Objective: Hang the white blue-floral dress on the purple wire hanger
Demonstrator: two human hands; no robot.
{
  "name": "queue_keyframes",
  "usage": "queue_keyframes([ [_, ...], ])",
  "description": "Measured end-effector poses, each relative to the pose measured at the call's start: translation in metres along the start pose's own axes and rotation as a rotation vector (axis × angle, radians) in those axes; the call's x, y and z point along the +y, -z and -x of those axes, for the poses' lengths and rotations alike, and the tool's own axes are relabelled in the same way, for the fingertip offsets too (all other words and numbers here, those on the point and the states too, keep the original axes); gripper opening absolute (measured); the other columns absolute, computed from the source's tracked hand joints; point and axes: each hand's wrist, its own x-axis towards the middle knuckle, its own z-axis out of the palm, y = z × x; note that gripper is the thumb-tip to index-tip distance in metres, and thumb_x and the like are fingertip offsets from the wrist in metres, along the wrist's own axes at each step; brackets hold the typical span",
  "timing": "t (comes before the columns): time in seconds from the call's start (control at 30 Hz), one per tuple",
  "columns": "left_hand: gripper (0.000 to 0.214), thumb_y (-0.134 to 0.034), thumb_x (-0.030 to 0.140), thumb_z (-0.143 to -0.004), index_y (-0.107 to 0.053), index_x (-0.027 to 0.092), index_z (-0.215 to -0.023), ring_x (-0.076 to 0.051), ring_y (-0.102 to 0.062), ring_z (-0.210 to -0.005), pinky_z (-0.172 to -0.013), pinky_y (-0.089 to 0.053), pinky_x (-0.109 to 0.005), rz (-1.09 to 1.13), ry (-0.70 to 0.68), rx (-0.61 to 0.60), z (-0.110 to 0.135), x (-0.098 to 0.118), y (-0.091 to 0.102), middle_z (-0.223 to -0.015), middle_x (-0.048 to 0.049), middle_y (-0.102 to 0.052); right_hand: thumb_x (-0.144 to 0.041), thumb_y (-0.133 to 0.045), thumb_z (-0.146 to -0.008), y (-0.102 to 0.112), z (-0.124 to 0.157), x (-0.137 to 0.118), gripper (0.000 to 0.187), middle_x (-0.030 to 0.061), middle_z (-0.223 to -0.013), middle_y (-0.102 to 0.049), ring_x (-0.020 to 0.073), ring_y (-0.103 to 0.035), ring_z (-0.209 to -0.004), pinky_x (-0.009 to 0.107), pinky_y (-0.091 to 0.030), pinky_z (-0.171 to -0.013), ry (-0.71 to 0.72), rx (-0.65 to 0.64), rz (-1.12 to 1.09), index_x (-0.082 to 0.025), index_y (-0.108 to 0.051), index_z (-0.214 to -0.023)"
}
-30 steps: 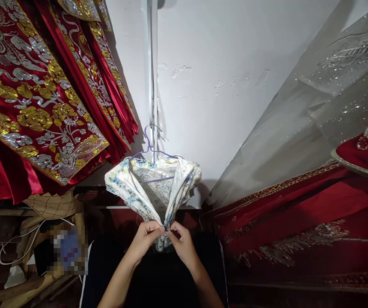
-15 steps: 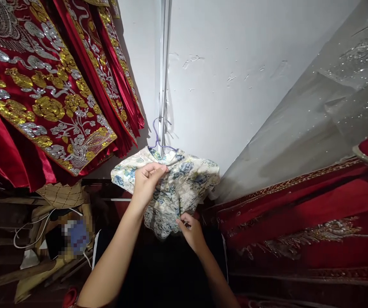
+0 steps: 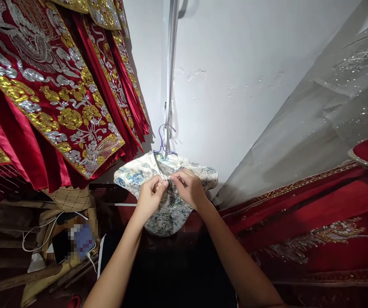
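A short-sleeved blouse (image 3: 135,173), cream with blue and grey flowers, hangs in front of me on a thin purple hanger (image 3: 161,139). My left hand (image 3: 152,192) pinches the blouse's front edge just below the neckline, thumb against forefinger. Close beside it, my right hand (image 3: 188,186) has thumb and fingertips together at the same front edge. The fingertips of both hands nearly meet there. Whether a button or other fastener lies between them is too small to tell.
Red garments with gold and silver embroidery (image 3: 70,117) hang at the left. A pale sparkly gown (image 3: 286,128) and a red beaded garment (image 3: 338,209) are at the right. A white wall (image 3: 235,55) with a metal rail stands behind. A wooden stool (image 3: 75,222) holds cables.
My right hand has risen from the blouse's lower hem to the neckline, beside my left hand. My left hand stays near the neckline, slightly lower in view. The neckline now shows wider.
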Motion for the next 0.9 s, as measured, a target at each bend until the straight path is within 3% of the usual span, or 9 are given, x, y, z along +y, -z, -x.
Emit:
queue_keyframes([
  [0.2,0.027,-0.057,0.044,-0.090,-0.061,0.016,-0.087,-0.011,-0.038,-0.057,-0.054,-0.028,-0.023,-0.032,0.066,0.014,-0.002,-0.039,-0.010,-0.064,0.0042,-0.043,-0.026,-0.049,-0.096,-0.003,-0.002,-0.010,0.020,0.0041,-0.076,-0.062,0.0186,-0.057,-0.075,0.031,-0.044,-0.070,-0.025,0.049,-0.103,-0.020,-0.062,-0.082],
  [0.37,0.034,-0.064,0.044,-0.082,-0.058,0.016,-0.063,-0.013,-0.045,-0.055,-0.055,-0.035,-0.025,-0.206,0.168,-0.149,0.012,-0.078,-0.012,-0.056,0.0030,-0.046,-0.035,-0.053,-0.094,0.035,-0.007,-0.001,0.022,-0.0003,-0.070,-0.057,0.0159,-0.053,-0.066,0.028,-0.040,-0.063,-0.315,0.391,-0.248,-0.020,-0.061,-0.080],
  [0.43,0.031,-0.065,0.045,-0.081,-0.061,0.017,-0.070,-0.015,-0.050,-0.059,-0.060,-0.041,-0.026,-0.196,0.174,-0.147,0.017,-0.085,-0.006,-0.061,0.0016,-0.052,-0.040,-0.054,-0.094,0.055,-0.001,0.008,0.027,-0.0008,-0.068,-0.053,0.0151,-0.050,-0.066,0.027,-0.039,-0.063,-0.386,0.464,-0.392,-0.020,-0.060,-0.075],
  [0.53,0.047,-0.068,0.048,-0.080,-0.057,0.019,-0.115,-0.020,-0.060,-0.087,-0.080,-0.048,-0.032,-0.220,0.075,0.153,0.001,-0.083,0.007,-0.102,-0.0073,-0.062,-0.042,-0.060,-0.090,0.076,0.018,0.020,0.031,-0.0007,-0.067,-0.048,0.0141,-0.046,-0.065,0.026,-0.037,-0.062,-0.464,0.382,-0.697,-0.019,-0.058,-0.069],
  [0.6,0.076,-0.073,0.048,-0.077,-0.038,0.022,-0.138,-0.025,-0.054,-0.113,-0.097,-0.044,-0.038,-0.324,-0.039,0.421,-0.026,-0.076,0.016,-0.130,-0.0144,-0.051,-0.041,-0.066,-0.085,0.081,0.034,0.023,0.029,-0.0014,-0.065,-0.043,0.0137,-0.044,-0.063,0.026,-0.037,-0.059,-0.535,0.288,-0.911,-0.019,-0.059,-0.067],
  [0.67,0.085,-0.072,0.049,-0.077,-0.030,0.022,-0.146,-0.031,-0.040,-0.133,-0.109,-0.034,-0.046,-0.480,-0.087,0.514,-0.058,-0.071,0.023,-0.144,-0.0180,-0.039,-0.042,-0.071,-0.080,0.080,0.052,0.024,0.031,-0.0022,-0.062,-0.039,0.0142,-0.045,-0.061,0.026,-0.039,-0.057,-0.586,0.287,-1.120,-0.020,-0.056,-0.064],
  [0.77,0.056,-0.060,0.046,-0.087,-0.048,0.026,-0.137,-0.037,-0.029,-0.141,-0.113,-0.023,-0.056,-0.661,-0.028,0.418,-0.094,-0.072,0.032,-0.151,-0.0152,-0.038,-0.040,-0.074,-0.077,0.069,0.080,0.029,0.032,-0.0029,-0.063,-0.044,0.0151,-0.052,-0.065,0.027,-0.048,-0.063,-0.586,0.556,-1.365,-0.023,-0.051,-0.062],
  [0.83,0.036,-0.051,0.041,-0.092,-0.061,0.027,-0.124,-0.035,-0.039,-0.135,-0.110,-0.026,-0.055,-0.675,-0.021,0.326,-0.102,-0.077,0.038,-0.143,-0.0117,-0.050,-0.033,-0.071,-0.079,0.058,0.099,0.037,0.023,-0.0039,-0.065,-0.052,0.0144,-0.057,-0.066,0.028,-0.053,-0.069,-0.623,0.766,-1.408,-0.025,-0.054,-0.067],
  [0.9,0.033,-0.043,0.036,-0.095,-0.066,0.026,-0.116,-0.030,-0.052,-0.121,-0.105,-0.035,-0.047,-0.639,-0.054,0.274,-0.098,-0.080,0.045,-0.125,-0.0096,-0.064,-0.025,-0.066,-0.082,0.045,0.115,0.048,0.012,-0.0046,-0.065,-0.058,0.0142,-0.059,-0.064,0.029,-0.055,-0.069,-0.717,0.883,-1.409,-0.026,-0.059,-0.072],
])
